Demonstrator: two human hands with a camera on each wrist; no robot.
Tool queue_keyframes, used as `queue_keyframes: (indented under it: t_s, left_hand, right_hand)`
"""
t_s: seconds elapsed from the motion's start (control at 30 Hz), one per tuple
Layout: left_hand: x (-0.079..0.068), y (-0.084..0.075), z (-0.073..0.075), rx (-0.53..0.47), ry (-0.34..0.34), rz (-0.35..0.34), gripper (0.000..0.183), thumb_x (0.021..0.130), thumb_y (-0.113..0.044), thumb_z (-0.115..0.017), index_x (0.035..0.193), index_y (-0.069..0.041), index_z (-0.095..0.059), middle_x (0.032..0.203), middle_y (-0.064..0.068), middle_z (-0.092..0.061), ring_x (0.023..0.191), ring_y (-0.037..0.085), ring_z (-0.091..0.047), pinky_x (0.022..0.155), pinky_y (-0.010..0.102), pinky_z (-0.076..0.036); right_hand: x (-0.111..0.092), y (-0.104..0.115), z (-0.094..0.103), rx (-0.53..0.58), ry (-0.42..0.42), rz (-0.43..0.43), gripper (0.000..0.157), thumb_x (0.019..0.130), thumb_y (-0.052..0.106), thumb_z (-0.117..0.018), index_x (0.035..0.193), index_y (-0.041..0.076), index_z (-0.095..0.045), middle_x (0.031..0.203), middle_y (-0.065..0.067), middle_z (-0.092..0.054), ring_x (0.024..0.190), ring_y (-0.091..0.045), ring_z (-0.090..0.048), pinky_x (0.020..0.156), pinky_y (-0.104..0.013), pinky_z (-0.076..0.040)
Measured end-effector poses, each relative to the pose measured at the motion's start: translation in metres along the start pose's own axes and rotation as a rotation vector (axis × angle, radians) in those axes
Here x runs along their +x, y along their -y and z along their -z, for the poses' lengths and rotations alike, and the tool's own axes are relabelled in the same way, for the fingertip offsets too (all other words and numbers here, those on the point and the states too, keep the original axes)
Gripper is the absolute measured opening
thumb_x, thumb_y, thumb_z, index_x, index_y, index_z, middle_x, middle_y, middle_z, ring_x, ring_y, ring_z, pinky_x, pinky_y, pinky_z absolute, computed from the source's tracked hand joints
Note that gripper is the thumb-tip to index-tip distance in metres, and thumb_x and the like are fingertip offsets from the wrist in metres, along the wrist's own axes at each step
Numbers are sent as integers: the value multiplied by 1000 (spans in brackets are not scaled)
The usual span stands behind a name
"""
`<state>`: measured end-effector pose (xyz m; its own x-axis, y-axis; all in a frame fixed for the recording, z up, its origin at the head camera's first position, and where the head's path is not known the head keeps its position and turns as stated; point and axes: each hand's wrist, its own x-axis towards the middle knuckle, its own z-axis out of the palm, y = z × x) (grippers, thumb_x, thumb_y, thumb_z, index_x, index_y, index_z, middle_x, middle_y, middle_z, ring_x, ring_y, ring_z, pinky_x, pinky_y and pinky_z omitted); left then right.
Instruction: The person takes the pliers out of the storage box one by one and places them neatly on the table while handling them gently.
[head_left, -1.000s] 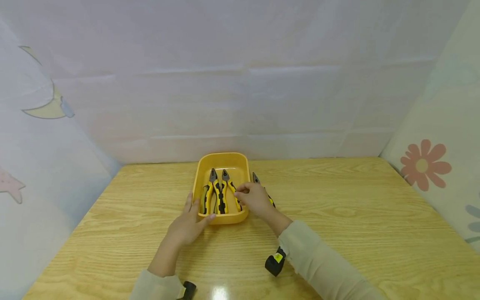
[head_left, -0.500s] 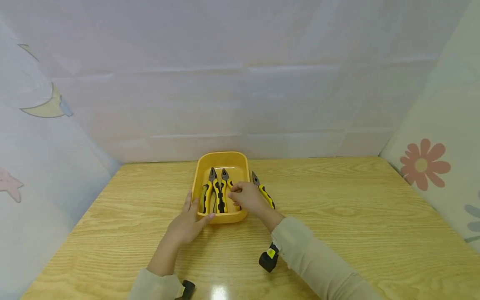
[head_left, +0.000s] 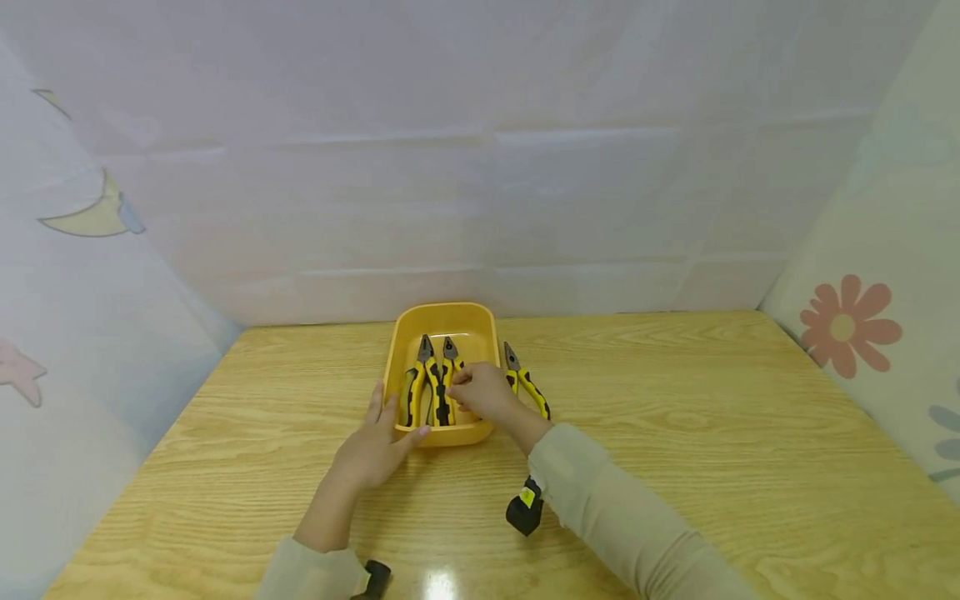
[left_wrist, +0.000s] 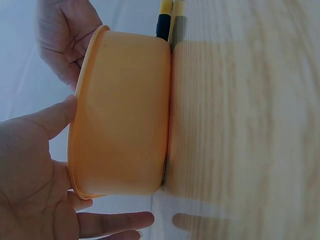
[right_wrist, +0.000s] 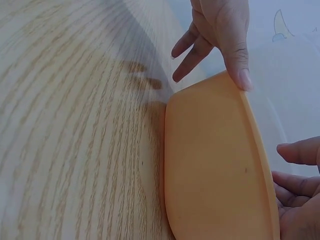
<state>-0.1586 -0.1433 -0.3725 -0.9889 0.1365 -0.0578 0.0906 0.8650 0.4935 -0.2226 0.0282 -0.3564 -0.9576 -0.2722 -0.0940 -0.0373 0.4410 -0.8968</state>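
A yellow-orange plastic tray (head_left: 442, 317) stands on the table with two pliers in it, side by side, jaws pointing away. The left pliers (head_left: 425, 350) show both yellow-and-black handles. The right pliers (head_left: 450, 347) are partly hidden by my right hand (head_left: 486, 393), which hovers over the tray with loosely bent fingers. In the right wrist view its thumb stands apart from the fingers, with nothing seen between them. My left hand (head_left: 371, 450) rests at the tray's near left corner, thumb on the rim, fingers spread straight along the side.
Another pair of pliers (head_left: 531, 387) lies on the wooden table (head_left: 675, 417) just right of the tray, partly behind the right hand. A pale cloth wall (head_left: 480, 208) rises behind the table, close beyond the tray.
My right hand has moved left over the tray, covering more of the right pliers' handles and uncovering the pliers outside. The left hand and tray stay in place.
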Motion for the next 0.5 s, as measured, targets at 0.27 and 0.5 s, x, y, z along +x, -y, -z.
queue_keyframes:
  t_s: [0.27, 0.5]
  left_hand:
    - [0, 0, 0, 2, 3, -6, 81, 84, -56, -38, 136, 2, -16, 142, 13, 10, 101, 45, -45, 68, 49, -44]
    - [-1, -1, 0, -4, 2, -2, 79, 85, -53, -39, 136, 1, -15, 142, 12, 11, 104, 45, -43, 68, 49, -44]
  right_hand:
    - [3, 0, -1, -52, 9, -20, 20, 82, 11, -59, 97, -3, -60, 92, -10, -57, 76, -24, -59, 60, -35, -49]
    - [8, 1, -5, -103, 29, -33, 12, 82, 14, -60, 83, 2, -62, 87, -9, -59, 74, -25, -60, 56, -33, -47]
